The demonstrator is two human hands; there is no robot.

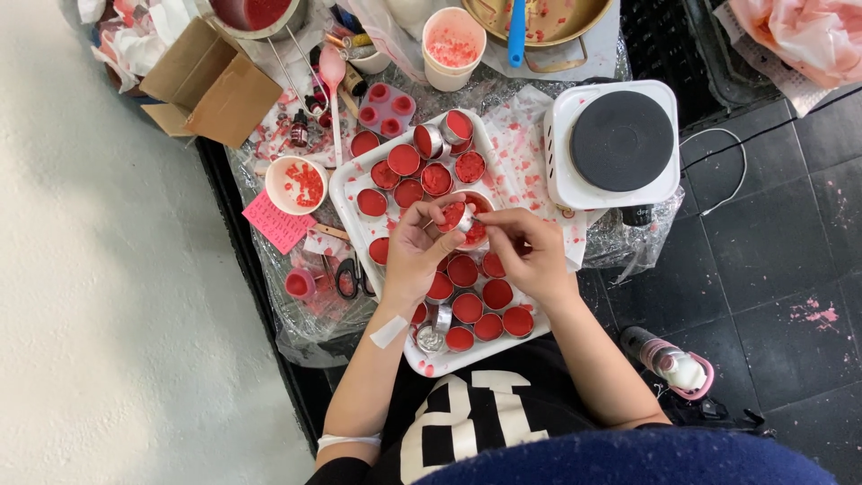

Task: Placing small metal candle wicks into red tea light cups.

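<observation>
Left hand [415, 251] holds a small round tin [456, 217] of red wax, fingers curled round it, thumb on the near side, tin tilted. Right hand [528, 250] meets it from the right, thumb and forefinger pinched together at the tin's rim; whether they grip something tiny there cannot be told. Both hands hover over the middle of a white tray [346, 184], tin held just above it and over a small bowl of red crumbs [478, 232] standing on the tray.

The tray is packed with filled tins [404, 160] of red wax, one cluster far of the hands, another cluster [480, 305] near of them. An empty metal tin [432, 338] lies at the near left corner of the tray.

Left of the tray: white cup of red bits [296, 184], pink note [277, 221], scissors [348, 277], small pink pot [299, 284]. Far left: open cardboard box [211, 85]. Far centre: paper cup [453, 47] with red flakes, a pan [539, 20] with a blue spatula [517, 31], a purple mould [386, 106]. Right of the tray, just beside it: white hot plate [615, 144] with black disc, cord trailing right over the dark tiled floor [781, 260]. A strip of tape [389, 331] is stuck on the left forearm.
</observation>
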